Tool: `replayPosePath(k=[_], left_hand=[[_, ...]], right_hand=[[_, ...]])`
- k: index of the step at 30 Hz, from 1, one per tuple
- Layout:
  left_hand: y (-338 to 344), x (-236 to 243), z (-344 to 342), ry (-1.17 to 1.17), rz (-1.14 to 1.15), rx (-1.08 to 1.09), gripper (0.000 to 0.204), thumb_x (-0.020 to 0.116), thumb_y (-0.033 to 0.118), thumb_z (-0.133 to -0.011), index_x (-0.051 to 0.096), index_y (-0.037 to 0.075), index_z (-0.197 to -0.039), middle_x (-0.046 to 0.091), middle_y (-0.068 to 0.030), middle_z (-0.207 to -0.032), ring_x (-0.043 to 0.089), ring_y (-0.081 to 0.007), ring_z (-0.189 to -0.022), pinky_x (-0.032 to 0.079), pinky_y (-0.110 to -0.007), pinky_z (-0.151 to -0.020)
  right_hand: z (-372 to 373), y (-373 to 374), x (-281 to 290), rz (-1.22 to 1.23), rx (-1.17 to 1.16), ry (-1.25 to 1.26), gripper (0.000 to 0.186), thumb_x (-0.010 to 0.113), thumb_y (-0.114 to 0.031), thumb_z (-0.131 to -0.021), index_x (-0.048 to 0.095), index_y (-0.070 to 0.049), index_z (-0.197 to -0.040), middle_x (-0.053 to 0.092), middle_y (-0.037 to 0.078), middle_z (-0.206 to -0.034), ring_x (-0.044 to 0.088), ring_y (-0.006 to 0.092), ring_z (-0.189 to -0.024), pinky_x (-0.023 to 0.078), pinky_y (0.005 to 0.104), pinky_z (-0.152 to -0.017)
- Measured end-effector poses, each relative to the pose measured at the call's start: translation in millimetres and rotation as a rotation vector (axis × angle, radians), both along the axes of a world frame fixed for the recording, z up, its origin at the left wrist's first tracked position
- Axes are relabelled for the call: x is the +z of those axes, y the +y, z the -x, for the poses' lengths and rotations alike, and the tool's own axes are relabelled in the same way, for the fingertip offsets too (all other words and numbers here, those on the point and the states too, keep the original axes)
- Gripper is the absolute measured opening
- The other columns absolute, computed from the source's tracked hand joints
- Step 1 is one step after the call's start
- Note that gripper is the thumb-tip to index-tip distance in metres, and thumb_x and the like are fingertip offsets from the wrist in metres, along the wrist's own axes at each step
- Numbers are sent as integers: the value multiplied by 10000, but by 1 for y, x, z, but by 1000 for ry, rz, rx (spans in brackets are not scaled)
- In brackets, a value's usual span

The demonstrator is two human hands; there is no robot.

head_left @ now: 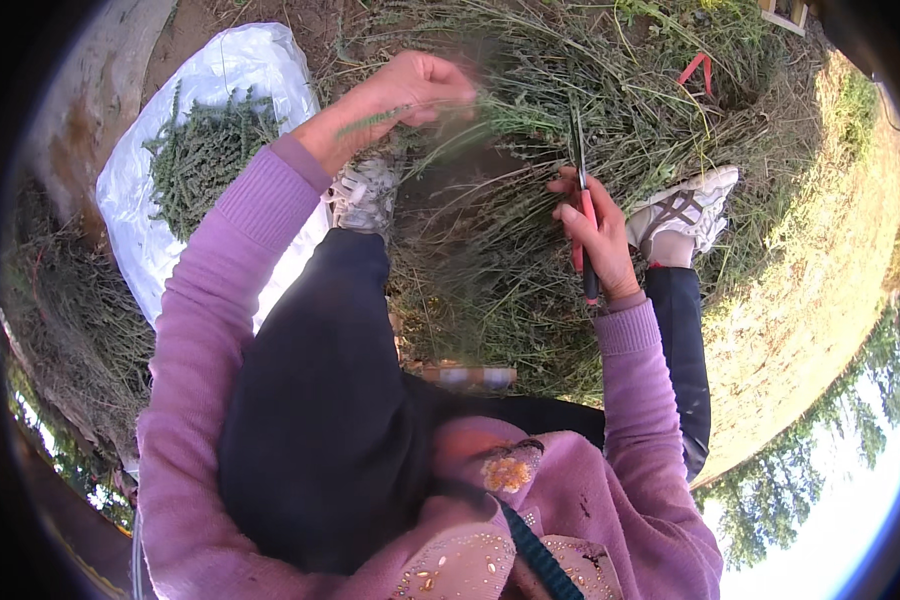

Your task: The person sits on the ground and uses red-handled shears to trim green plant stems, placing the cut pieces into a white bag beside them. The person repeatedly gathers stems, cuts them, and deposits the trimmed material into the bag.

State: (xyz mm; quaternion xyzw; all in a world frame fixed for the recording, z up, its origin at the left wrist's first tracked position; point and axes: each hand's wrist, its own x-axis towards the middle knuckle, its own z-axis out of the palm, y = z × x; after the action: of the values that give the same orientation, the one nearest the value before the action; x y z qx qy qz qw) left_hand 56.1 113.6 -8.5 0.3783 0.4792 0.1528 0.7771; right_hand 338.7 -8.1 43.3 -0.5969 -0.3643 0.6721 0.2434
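My left hand (420,90) is closed around a green plant sprig (370,122), whose feathery tip sticks out toward my wrist. It is held over the left edge of a large heap of cut green stalks (530,110). In my right hand (602,235) are pruning shears (588,205) with red and black handles, their dark narrow blades pointing away from me over the stalks. The blades look close together. To the left of my left forearm lies a white plastic sheet or bag (135,175), with a pile of short green sprigs (210,155) on it.
My shoes (685,210) rest on either side of the stalks. A red strip (698,72) lies on the heap at the far right. Dry stalks (80,310) are piled at the left, beside a grey slab (95,80). A wooden bar (470,377) lies near my lap.
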Motion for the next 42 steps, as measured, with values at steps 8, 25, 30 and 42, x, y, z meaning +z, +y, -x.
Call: replayPosePath(k=[8, 25, 30, 42], left_hand=[[-29, 4, 1, -96, 256, 131, 108, 685, 101, -868, 605, 37, -901, 570, 19, -708, 363, -1, -472, 241, -172, -401], [-49, 8, 53, -47, -72, 389, 404, 640, 147, -912, 530, 11, -1276, 594, 30, -796, 417, -23, -550, 310, -174, -470], [-41, 30, 39, -120, -101, 538, 210, 636, 134, -918, 641, 13, -1089, 580, 23, -721, 426, -26, -520, 301, -176, -446], [-52, 36, 54, 27, -185, 502, 76, 623, 84, -913, 619, 35, -970, 655, -36, -751, 530, -30, -537, 363, -156, -444]], right_hand=[[30, 1, 37, 304, 68, 383, 694, 593, -455, -887, 401, 26, -1349, 586, 138, -1168, 589, 126, -876, 476, 231, -676], [62, -3, 36, 359, 118, 381, 636, 606, -381, -883, 414, 13, -1344, 596, 102, -1136, 586, 112, -864, 471, 215, -681], [87, -4, 37, 383, 41, 441, 506, 594, -295, -907, 469, 3, -1297, 615, 72, -1055, 568, 57, -762, 433, 162, -497], [138, 20, 23, 270, 79, 399, 507, 529, -335, -956, 440, 13, -1315, 602, 74, -1056, 589, 87, -828, 506, 208, -659]])
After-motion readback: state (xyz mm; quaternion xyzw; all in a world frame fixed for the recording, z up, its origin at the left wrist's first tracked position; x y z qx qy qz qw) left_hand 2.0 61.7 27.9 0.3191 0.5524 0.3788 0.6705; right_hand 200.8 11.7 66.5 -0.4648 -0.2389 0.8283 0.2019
